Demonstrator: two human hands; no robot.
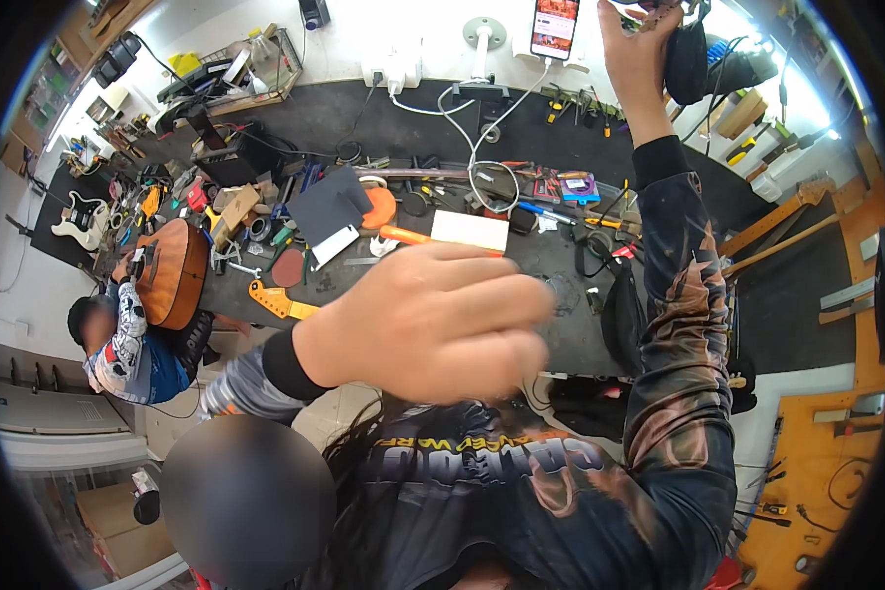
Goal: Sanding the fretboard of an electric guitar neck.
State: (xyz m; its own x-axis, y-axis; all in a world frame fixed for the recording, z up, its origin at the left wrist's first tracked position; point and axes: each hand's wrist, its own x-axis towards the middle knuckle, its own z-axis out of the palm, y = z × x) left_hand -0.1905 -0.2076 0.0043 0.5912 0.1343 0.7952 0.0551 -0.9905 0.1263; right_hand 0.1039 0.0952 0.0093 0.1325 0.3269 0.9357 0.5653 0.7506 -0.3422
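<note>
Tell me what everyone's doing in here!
One person at a cluttered workbench has their right hand raised beside a black object; whether they grip it, I can't tell. Their blurry left hand is over the bench, with nothing visible in it. A yellowish guitar neck lies near that wrist. Off to the left, another person has a hand on a brown guitar.

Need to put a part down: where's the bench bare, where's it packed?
Bare: workbench right of the left hand, bordered by the black pouch-like item and bench front; also a narrow strip between the acoustic guitar and yellow guitar headstock. Crowded: far side, around the black sheets, orange disc and white block. The hand hides the middle.
</note>
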